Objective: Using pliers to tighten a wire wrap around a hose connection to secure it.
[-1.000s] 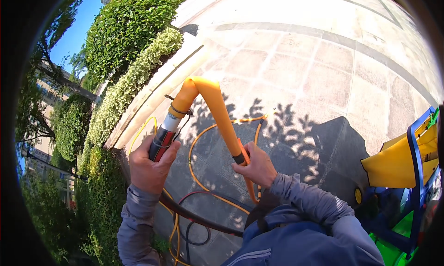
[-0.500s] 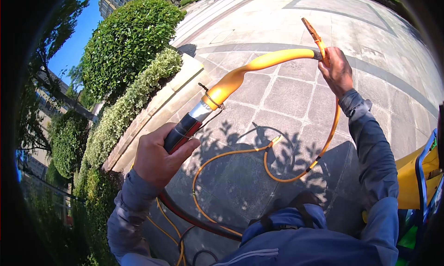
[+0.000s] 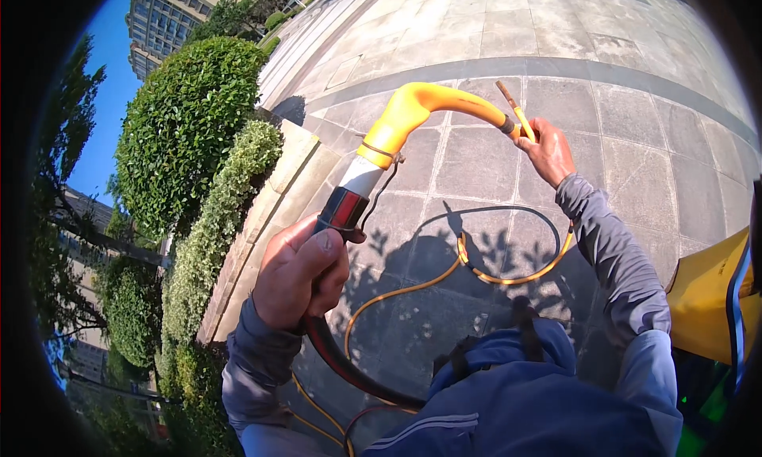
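My left hand (image 3: 302, 270) is closed round a thick black hose with a red stripe (image 3: 321, 338). At its upper end a white pipe section (image 3: 359, 175) sticks out. A wide yellow sleeve (image 3: 406, 115) fits over that pipe, bound with wire (image 3: 379, 151) whose dark tail hangs down. Bent over to the right, the sleeve narrows to a dark band (image 3: 508, 125) by my right hand (image 3: 548, 151). That hand is closed on the sleeve's thin end together with rusty-headed pliers with yellow handles (image 3: 516, 107), pointing up and left.
A thin yellow hose (image 3: 520, 280) loops over the grey paving (image 3: 484, 163). Low stone edging (image 3: 274, 195) and bushes (image 3: 186, 107) run along the left. A yellow container with a blue frame (image 3: 714, 298) stands close by my right arm.
My right hand has come lower and slightly left, so the yellow sleeve bends more sharply. My left hand has turned and shifted right with the black hose, tilting the pipe more upright.
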Available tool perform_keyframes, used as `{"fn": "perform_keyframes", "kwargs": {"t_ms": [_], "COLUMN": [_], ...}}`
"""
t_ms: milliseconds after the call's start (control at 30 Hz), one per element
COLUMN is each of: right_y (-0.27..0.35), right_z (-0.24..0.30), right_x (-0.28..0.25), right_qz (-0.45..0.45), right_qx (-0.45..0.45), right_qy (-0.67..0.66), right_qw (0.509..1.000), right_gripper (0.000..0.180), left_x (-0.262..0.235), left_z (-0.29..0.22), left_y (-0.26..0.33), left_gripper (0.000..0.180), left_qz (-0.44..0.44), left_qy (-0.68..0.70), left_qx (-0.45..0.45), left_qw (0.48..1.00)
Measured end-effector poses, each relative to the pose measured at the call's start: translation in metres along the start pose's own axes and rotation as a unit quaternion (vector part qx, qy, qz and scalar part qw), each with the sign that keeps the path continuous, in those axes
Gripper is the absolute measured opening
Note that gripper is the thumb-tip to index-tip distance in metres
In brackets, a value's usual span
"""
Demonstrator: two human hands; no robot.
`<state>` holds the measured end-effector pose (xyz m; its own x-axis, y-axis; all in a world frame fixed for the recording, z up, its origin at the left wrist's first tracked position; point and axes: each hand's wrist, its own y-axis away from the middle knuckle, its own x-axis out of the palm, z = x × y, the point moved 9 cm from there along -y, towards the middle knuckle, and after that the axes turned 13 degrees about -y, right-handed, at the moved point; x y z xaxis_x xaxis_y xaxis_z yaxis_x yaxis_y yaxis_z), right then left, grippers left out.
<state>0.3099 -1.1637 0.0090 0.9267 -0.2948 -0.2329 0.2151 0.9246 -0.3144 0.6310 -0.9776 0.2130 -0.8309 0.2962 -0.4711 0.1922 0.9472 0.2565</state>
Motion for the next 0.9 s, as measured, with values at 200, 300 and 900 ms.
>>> {"fn": "perform_keyframes", "kwargs": {"t_ms": [200, 300, 900], "right_y": [-0.008, 0.02, 0.097], "right_z": [-0.007, 0.023, 0.191], "right_x": [-0.053, -0.057, 0.062], "right_qz": [-0.083, -0.096, 0.339], "right_qx": [-0.002, 0.026, -0.082], "right_qy": [-0.106, -0.212, -0.375], "right_qw": [0.991, 0.972, 0.859], "right_gripper": [0.025, 0.023, 0.036], "left_x": [0.022, 0.012, 0.0], "left_z": [-0.028, -0.032, -0.06], "left_y": [-0.072, -0.088, -0.087], "left_gripper": [0.055, 0.052, 0.069], "left_qz": [0.058, 0.05, 0.19], "left_qy": [0.091, 0.109, 0.432], "left_qx": [0.064, 0.078, 0.217], "left_qw": [0.992, 0.99, 0.854]}}
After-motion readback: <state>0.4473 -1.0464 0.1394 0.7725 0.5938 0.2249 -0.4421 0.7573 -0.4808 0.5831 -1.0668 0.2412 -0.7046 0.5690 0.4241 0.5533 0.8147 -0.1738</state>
